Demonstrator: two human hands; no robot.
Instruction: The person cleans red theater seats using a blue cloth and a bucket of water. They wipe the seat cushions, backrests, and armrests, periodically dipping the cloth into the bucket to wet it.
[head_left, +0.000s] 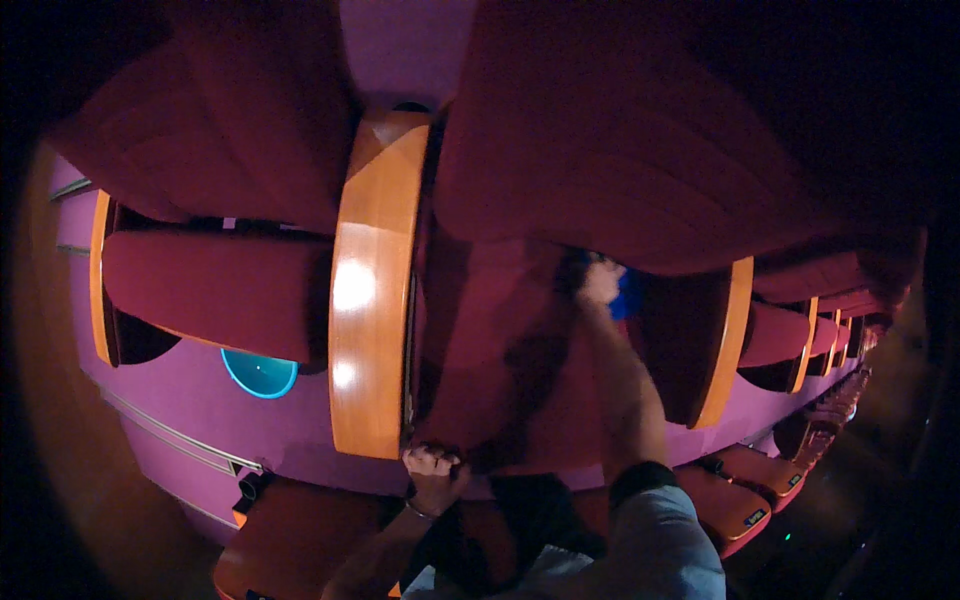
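Note:
My right hand (600, 281) reaches to the back of a dark red upholstered theatre seat cushion (517, 360), where it meets the seat's backrest (585, 150). A blue cloth-like item (625, 295) shows beside its fingers, and the hand is slightly blurred; its grip is partly hidden. My left hand (433, 465), with a bracelet at the wrist, has its fingers curled at the seat's front left corner, near the end of the wooden armrest (375, 300). What those fingers hold, if anything, cannot be made out.
A turquoise basin (262, 375) stands on the purple floor (195, 382), partly under the neighbouring seat (217, 289). Another wooden armrest (727, 345) bounds the right side. More seats run off to the right, and the backs of another row (300, 532) lie behind me. Floor steps lie at the left.

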